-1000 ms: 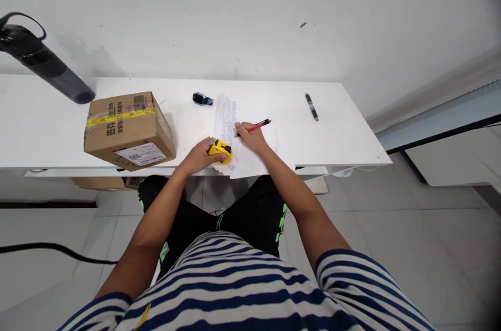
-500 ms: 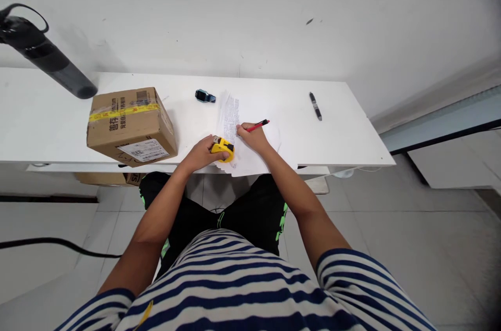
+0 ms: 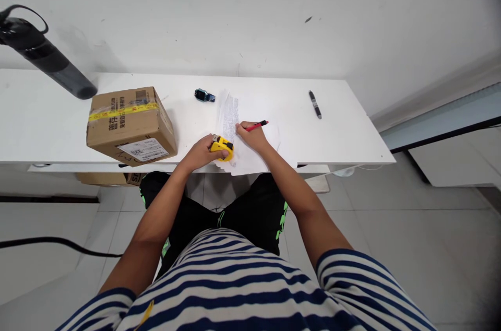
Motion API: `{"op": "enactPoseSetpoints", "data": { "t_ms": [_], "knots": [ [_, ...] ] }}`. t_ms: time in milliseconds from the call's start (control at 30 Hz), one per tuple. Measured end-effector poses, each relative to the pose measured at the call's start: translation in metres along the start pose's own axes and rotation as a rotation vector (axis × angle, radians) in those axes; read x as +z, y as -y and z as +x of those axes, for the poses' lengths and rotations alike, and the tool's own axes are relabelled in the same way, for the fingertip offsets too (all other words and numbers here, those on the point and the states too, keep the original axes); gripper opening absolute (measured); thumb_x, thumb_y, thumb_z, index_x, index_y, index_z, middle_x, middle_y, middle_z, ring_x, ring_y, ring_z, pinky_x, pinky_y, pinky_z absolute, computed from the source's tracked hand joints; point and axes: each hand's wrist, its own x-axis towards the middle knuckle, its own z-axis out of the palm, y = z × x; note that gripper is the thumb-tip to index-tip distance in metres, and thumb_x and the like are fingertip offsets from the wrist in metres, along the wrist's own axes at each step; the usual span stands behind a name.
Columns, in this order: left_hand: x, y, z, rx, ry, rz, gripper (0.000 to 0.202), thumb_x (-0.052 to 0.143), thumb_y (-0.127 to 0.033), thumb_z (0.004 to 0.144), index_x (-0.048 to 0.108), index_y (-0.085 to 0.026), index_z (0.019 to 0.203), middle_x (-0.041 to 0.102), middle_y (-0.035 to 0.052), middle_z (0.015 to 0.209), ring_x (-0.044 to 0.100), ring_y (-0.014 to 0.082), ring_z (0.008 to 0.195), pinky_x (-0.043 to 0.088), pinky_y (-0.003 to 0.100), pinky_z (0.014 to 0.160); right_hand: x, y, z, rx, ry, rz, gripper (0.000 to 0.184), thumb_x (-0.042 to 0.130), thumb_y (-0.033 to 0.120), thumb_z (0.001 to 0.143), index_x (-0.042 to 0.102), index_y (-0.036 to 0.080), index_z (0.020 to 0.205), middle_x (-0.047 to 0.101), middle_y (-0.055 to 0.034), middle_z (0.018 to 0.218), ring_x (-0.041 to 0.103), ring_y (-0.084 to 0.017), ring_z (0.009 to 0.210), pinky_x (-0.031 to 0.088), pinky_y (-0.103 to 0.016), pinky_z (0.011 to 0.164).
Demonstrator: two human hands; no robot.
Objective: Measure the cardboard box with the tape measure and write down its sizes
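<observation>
My left hand [image 3: 201,153] is closed around a yellow tape measure [image 3: 223,148] near the front edge of the table, over the left side of the papers. In my right hand [image 3: 252,135] is a red pen [image 3: 257,126] with a black end, tilted up to the right. That hand rests on the stack of paper sheets [image 3: 250,158]. The sheets' left part carries dense writing, and my fingers hide the pen's tip.
On the white table [image 3: 340,138], a taped cardboard box [image 3: 129,125] stands at left, with a dark bottle [image 3: 58,62] behind it. A digital watch [image 3: 204,95] lies beyond the papers. To the right lies a black and grey pen [image 3: 315,105].
</observation>
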Motion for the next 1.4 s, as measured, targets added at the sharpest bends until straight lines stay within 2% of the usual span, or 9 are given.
{"op": "enactPoseSetpoints", "data": {
  "t_ms": [267,533,733,900,1200,1400],
  "knots": [
    [-0.0001,0.0016,-0.0008,0.001,-0.013,0.026,0.044,0.077,-0.054,0.075,0.065,-0.019,0.099,0.068,0.0039,0.098,0.064,0.0213,0.092,0.052,0.034,0.08,0.0018,0.0,0.0,0.011,-0.037,-0.007,0.04,0.052,0.047,0.085,0.036,0.024,0.057,0.044,0.0017,0.058,0.046,-0.016,0.066,0.037,-0.031,0.063],
    [-0.0005,-0.0013,-0.001,-0.01,-0.005,0.015,0.044,0.078,-0.055,0.074,0.065,-0.019,0.097,0.066,0.0031,0.095,0.062,0.0204,0.09,0.05,0.032,0.078,0.0007,-0.0014,-0.0009,0.008,-0.026,-0.009,0.037,0.052,0.045,0.083,0.036,0.024,0.057,0.042,0.0027,0.058,0.044,-0.014,0.063,0.035,-0.03,0.062],
    [-0.0003,-0.0022,-0.0019,-0.017,-0.012,-0.004,0.045,0.078,-0.054,0.073,0.065,-0.019,0.097,0.067,0.0039,0.098,0.063,0.0209,0.092,0.051,0.033,0.079,0.001,-0.0003,-0.0022,0.016,-0.062,0.0,0.039,0.051,0.043,0.083,0.028,0.025,0.057,0.035,0.0044,0.056,0.038,-0.013,0.06,0.032,-0.03,0.06],
    [-0.0002,-0.0027,-0.0018,-0.023,-0.015,-0.007,0.044,0.079,-0.054,0.072,0.065,-0.019,0.096,0.067,0.0029,0.095,0.062,0.0201,0.089,0.051,0.032,0.077,-0.0004,0.0003,-0.0014,0.025,-0.042,0.015,0.037,0.052,0.043,0.083,0.033,0.025,0.056,0.041,0.0036,0.057,0.042,-0.014,0.062,0.034,-0.03,0.061],
    [-0.0006,-0.0053,-0.0025,-0.021,-0.017,0.002,0.043,0.078,-0.055,0.073,0.064,-0.019,0.093,0.065,0.0022,0.092,0.061,0.0195,0.087,0.049,0.031,0.074,0.0009,-0.0032,-0.0017,0.01,-0.098,0.018,0.041,0.051,0.042,0.084,0.024,0.025,0.058,0.027,0.0053,0.057,0.031,-0.012,0.059,0.028,-0.03,0.06],
    [-0.0009,-0.0024,-0.0018,-0.005,-0.015,0.003,0.042,0.078,-0.053,0.073,0.065,-0.019,0.096,0.067,0.003,0.094,0.063,0.0203,0.088,0.051,0.032,0.076,0.001,-0.0052,-0.001,0.031,-0.075,-0.008,0.038,0.052,0.045,0.083,0.035,0.025,0.056,0.039,0.0044,0.056,0.041,-0.014,0.06,0.033,-0.029,0.06]
  ]
}}
